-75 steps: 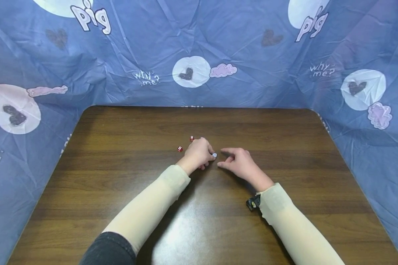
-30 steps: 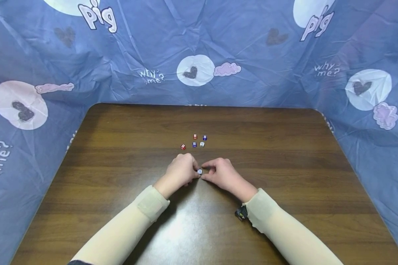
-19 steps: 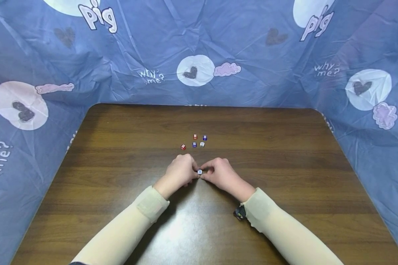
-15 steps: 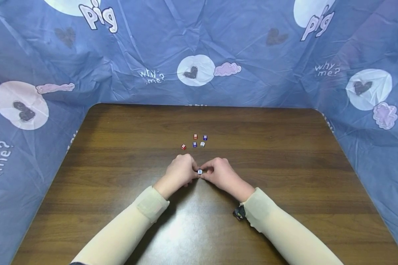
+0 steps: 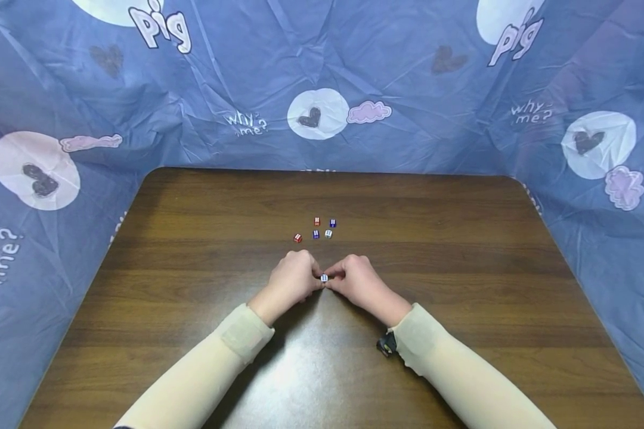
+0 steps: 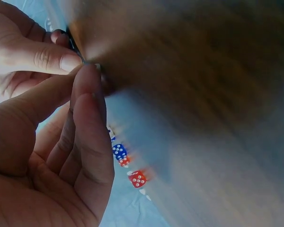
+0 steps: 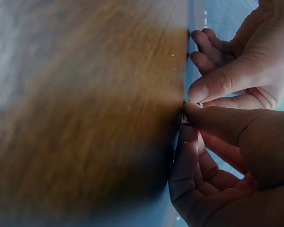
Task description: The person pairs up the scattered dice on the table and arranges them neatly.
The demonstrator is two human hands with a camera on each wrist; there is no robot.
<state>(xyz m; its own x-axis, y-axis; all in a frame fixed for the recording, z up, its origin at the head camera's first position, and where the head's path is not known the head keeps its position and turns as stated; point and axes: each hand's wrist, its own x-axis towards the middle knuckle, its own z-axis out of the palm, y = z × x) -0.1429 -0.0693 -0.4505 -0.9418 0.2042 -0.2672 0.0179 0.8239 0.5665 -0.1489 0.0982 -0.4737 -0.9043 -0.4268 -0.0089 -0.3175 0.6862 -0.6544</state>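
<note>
A small white die [image 5: 324, 278] with dark pips sits low at the table between both hands, its top face showing in the head view. My left hand [image 5: 295, 276] pinches it from the left with thumb and forefinger. From the other side my right hand [image 5: 358, 280] pinches it too, and the fingertips of both hands meet around it. In the left wrist view and right wrist view the fingers almost entirely hide this die. Beyond the hands lie two red dice [image 5: 297, 238], two blue dice [image 5: 316, 234] and another white die [image 5: 328, 233].
The brown wooden table [image 5: 461, 238] has rounded far corners. A blue printed curtain [image 5: 397, 71] hangs around its back and sides. A small black device [image 5: 387, 344] sits at the right cuff.
Both hands have come closer to the person, the left carrying the white die away from the other dice. The right fingers, apart from the die earlier, have closed on it.
</note>
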